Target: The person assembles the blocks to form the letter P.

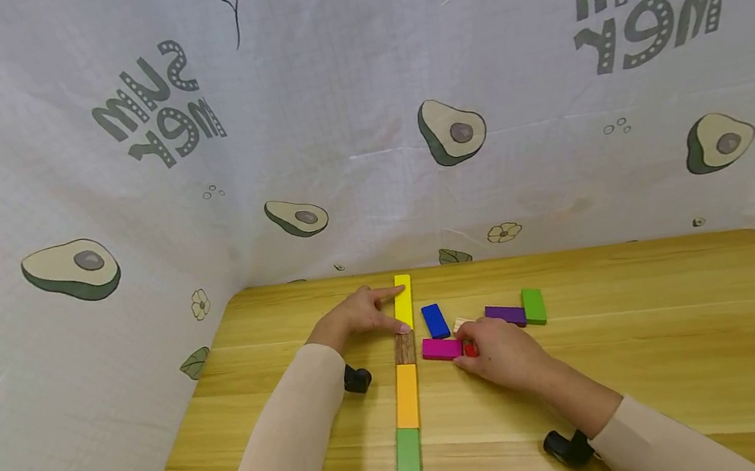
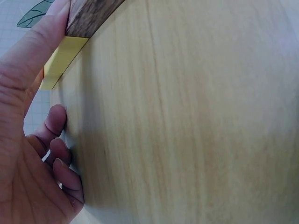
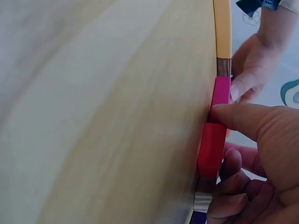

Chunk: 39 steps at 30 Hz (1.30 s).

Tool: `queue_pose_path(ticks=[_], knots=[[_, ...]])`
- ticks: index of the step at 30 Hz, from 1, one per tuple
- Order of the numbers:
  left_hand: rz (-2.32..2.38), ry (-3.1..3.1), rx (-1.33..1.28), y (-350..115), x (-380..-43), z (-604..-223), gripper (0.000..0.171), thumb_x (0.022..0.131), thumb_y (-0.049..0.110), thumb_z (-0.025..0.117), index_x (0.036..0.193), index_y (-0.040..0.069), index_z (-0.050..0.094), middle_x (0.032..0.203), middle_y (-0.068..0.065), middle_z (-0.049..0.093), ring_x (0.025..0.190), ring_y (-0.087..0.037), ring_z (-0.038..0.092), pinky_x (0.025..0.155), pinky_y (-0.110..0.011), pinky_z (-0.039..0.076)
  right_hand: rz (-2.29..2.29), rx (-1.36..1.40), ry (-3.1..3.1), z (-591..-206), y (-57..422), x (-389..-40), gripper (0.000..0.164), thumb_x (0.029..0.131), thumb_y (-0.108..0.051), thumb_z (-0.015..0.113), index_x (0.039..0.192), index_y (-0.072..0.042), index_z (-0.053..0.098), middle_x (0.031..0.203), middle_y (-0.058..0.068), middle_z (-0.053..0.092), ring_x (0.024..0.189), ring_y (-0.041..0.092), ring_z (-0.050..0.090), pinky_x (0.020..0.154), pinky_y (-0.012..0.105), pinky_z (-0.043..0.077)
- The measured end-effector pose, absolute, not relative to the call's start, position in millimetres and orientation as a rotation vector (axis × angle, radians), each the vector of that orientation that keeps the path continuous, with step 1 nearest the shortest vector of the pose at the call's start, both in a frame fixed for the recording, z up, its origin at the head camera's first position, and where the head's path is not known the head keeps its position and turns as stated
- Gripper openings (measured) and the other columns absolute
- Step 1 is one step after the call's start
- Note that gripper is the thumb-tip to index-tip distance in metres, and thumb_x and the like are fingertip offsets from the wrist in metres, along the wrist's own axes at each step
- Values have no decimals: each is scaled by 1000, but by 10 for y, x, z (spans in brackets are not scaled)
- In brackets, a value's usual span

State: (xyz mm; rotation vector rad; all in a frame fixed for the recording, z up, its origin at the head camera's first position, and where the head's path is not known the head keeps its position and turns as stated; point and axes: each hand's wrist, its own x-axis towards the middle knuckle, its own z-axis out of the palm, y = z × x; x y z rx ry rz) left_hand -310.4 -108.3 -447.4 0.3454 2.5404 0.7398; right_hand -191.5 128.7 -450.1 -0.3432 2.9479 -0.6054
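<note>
A line of wooden blocks runs away from me: a light green block, an orange block, a brown block and a yellow block. My left hand touches the yellow block with a straight index finger, its thumb at the joint with the brown one. My right hand pinches the right end of a magenta block. Its thumb lies on that block's side, beside a red block. The fingers partly hide the red block and a pale wood block.
Just beyond the magenta block lies a blue block. Farther right are a purple block and a bright green block. Behind the wooden table hangs a white cloth with avocado prints.
</note>
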Motion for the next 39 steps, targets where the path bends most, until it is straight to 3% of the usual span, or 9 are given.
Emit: queue_pose_path(ticks=[12,19,28,39], knots=[[715,2551,358,-1083,-3112,-4486,86,77,53,86,153,45,44,125,-10,54,113,-25,48,106,-46,46,-638,-331,2929,-4516,1303,-1916,34,87,-32,81,112,-10,72,76,-1,54,71,15,48,59,29,38],[733,2543,357,-1092,-3105,-4480,86,78,53,86,152,46,44,136,-13,52,121,-28,49,111,-50,43,-713,-388,2952,-4504,1351,-1932,28,91,-28,79,111,-10,72,77,-3,55,71,13,49,62,27,42],[729,2545,345,-1081,-3104,-4470,86,77,52,86,152,46,45,129,-10,52,113,-26,48,109,-48,44,-840,-456,2933,-4419,1435,-2029,31,94,-23,75,118,-4,67,84,-1,59,72,13,51,65,25,47],[716,2549,326,-1072,-3107,-4464,85,77,55,85,152,47,45,136,-12,50,115,-28,48,111,-51,43,-905,-408,2923,-4343,1511,-2423,42,102,-27,64,132,2,59,102,9,66,87,21,59,81,37,57]])
